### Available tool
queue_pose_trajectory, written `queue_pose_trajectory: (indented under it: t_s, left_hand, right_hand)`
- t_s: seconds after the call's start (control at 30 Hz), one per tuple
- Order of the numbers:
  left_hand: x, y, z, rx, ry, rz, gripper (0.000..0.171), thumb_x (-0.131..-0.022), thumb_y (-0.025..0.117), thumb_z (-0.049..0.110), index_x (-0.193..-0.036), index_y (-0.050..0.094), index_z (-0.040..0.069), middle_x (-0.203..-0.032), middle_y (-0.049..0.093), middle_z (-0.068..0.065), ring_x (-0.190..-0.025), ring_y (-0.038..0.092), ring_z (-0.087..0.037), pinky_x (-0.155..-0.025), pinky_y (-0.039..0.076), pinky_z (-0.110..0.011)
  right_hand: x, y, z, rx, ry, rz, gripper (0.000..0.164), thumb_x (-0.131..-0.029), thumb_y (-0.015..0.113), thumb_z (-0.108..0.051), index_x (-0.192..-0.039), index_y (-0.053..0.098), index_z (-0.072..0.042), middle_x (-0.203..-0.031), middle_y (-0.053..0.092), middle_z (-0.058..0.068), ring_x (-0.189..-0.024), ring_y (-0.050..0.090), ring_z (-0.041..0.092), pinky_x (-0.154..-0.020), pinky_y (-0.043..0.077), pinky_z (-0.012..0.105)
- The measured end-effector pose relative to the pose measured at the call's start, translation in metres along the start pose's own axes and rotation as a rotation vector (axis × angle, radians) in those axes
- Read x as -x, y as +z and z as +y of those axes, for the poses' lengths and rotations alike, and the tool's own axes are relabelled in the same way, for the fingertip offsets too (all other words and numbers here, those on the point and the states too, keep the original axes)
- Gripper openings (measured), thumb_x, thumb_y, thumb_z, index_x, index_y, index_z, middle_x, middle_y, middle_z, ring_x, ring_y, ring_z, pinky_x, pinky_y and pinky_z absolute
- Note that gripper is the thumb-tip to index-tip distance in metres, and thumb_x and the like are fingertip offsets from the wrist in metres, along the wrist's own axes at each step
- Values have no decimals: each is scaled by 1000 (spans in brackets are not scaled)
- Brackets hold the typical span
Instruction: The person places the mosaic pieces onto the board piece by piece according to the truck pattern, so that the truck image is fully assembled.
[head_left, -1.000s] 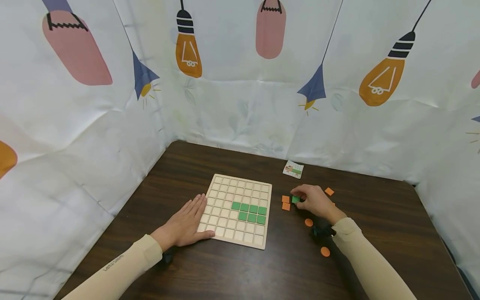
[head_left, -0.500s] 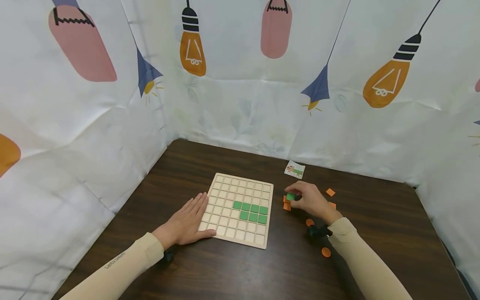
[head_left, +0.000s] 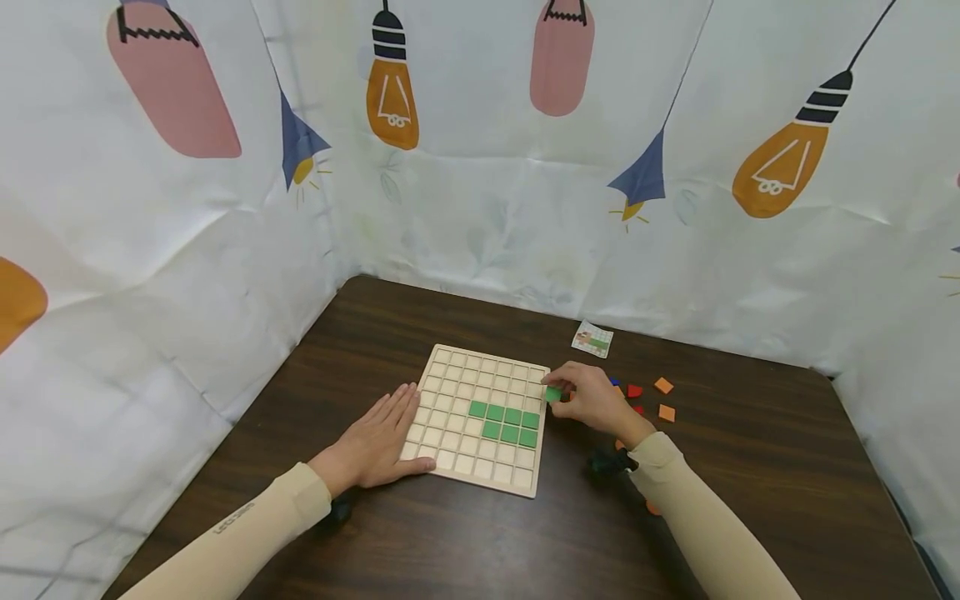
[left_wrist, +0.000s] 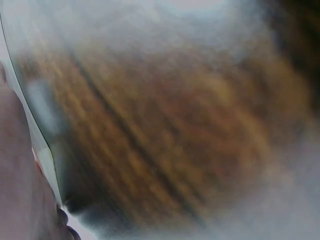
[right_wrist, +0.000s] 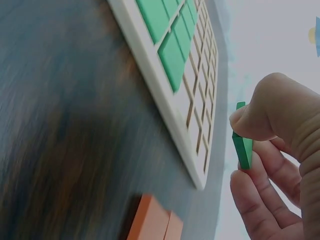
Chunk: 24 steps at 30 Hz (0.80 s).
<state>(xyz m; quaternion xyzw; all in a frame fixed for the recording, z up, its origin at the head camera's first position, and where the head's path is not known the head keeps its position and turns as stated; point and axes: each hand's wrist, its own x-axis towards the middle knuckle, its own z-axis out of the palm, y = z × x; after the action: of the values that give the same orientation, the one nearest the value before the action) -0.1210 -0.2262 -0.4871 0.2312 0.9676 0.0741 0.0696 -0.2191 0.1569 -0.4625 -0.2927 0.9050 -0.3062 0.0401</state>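
The right hand (head_left: 592,402) pinches a green tile (right_wrist: 243,150) between thumb and fingers, at the right edge of the grid board (head_left: 472,465). Seven green squares (head_left: 513,416) sit left of the grip; farther left, the left hand (head_left: 375,442) lies flat. Beyond the grip is a card (head_left: 592,339).

A small screened-off booth; whether it stands in a home, a lab or elsewhere cannot be told. Creased pale cloth (head_left: 517,217) hangs along the left, far and right sides, printed with orange bulbs (head_left: 393,100), blue lampshades (head_left: 645,175) and pink shapes (head_left: 562,71), closing in a dark wood-grained tabletop (head_left: 465,550).
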Motion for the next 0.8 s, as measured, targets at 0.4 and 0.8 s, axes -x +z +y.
queue_pose_trajectory:
  t_s: [0.4,0.8]
  left_hand:
    - [-2,6,-3,-48,-14,-5,112,-93,43,82,-164,20,-3,-174,16,-22,-163,18,-37,-131,24,-52]
    - [0,1,0,-33,-16,-28,112,-94,46,80,-164,18,-4,-174,15,-23,-163,16,-38,-130,24,-54]
  right_hand:
    - [-14,18,-26,-42,-43,-23,35,-89,80,-14,-123,74,-7,-112,72,5,-94,66,20,-82,57,32]
    - [-25,34,-44,-73,-78,-38,33,-90,74,-13,-123,74,-8,-113,72,4,-96,66,18,-86,58,34]
